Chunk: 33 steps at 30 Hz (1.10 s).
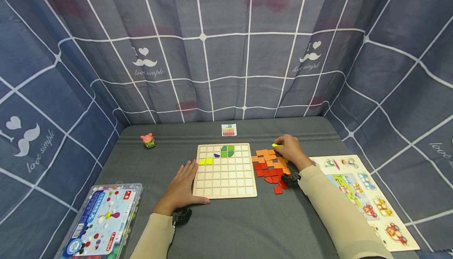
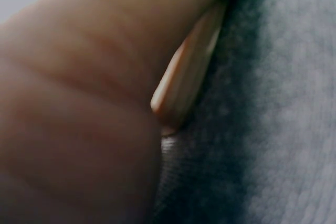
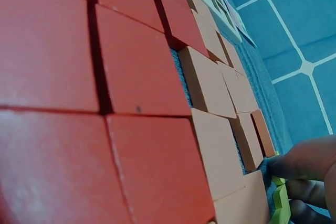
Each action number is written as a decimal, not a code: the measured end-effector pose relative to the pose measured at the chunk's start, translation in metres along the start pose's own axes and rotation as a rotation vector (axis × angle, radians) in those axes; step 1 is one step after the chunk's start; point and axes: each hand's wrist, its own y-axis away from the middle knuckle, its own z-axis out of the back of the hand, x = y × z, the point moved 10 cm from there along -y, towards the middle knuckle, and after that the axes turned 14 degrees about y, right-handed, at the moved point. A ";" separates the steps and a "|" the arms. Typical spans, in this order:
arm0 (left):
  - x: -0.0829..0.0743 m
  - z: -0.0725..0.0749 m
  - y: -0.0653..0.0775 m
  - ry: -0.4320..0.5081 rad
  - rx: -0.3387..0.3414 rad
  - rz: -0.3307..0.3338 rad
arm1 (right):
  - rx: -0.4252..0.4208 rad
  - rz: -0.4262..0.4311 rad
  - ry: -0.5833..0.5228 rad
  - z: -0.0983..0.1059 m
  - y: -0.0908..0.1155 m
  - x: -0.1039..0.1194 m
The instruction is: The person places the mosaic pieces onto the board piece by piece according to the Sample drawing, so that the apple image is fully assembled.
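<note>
My left hand (image 1: 180, 186) lies with straight fingers along the left edge of a wooden grid board (image 1: 226, 178), its thumb at the near corner. The board's edge (image 2: 186, 77) shows beside the blurred hand in the left wrist view. Two yellow squares (image 1: 209, 161), a round group of green pieces (image 1: 227, 151) and a small dark blue piece (image 1: 217, 155) sit on the board. Beyond the orange tiles (image 1: 262, 153), my right hand (image 1: 291, 149) pinches a yellow tile (image 1: 275, 145). More yellow-green tiles (image 3: 282, 205) are under its fingers in the right wrist view.
Red tiles (image 1: 261, 166) lie right of the board, near the right wrist. A small pattern card (image 1: 229, 130) lies behind the board. A picture puzzle board (image 1: 383, 227) is at the right, a pink figurine (image 1: 148, 140) at back left, a plastic box (image 1: 102, 219) at front left.
</note>
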 end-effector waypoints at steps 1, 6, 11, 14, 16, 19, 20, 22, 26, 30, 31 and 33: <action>0.000 0.000 0.000 0.001 -0.001 -0.002 | 0.001 -0.002 0.003 0.000 0.000 0.000; -0.001 0.001 0.000 -0.001 -0.004 -0.006 | 0.003 -0.026 0.012 -0.001 0.002 0.000; -0.002 0.001 0.000 -0.010 -0.006 -0.011 | -0.004 -0.033 0.025 -0.001 0.002 0.002; -0.002 0.001 0.000 -0.011 -0.002 -0.006 | -0.014 -0.027 0.032 0.000 0.003 0.004; -0.002 0.001 0.000 -0.013 0.001 -0.001 | -0.022 -0.021 0.027 0.001 0.003 0.005; -0.002 0.000 0.000 -0.013 0.006 0.006 | -0.035 -0.014 0.013 0.001 0.002 0.006; -0.002 0.000 0.000 -0.014 0.007 0.007 | -0.040 -0.011 0.010 0.001 0.002 0.007; -0.001 -0.001 0.000 -0.017 0.006 0.006 | -0.046 -0.006 0.003 0.001 0.001 0.008; -0.001 0.000 0.000 -0.017 0.000 0.002 | -0.039 -0.007 -0.010 0.000 0.000 0.009; -0.002 0.000 0.000 -0.017 -0.001 0.004 | -0.031 -0.009 -0.014 -0.001 0.000 0.009; -0.001 0.000 0.000 -0.018 -0.001 0.005 | -0.030 -0.007 -0.013 -0.001 0.000 0.010; -0.001 0.000 0.000 -0.016 0.002 0.009 | -0.029 -0.005 -0.015 -0.001 0.000 0.010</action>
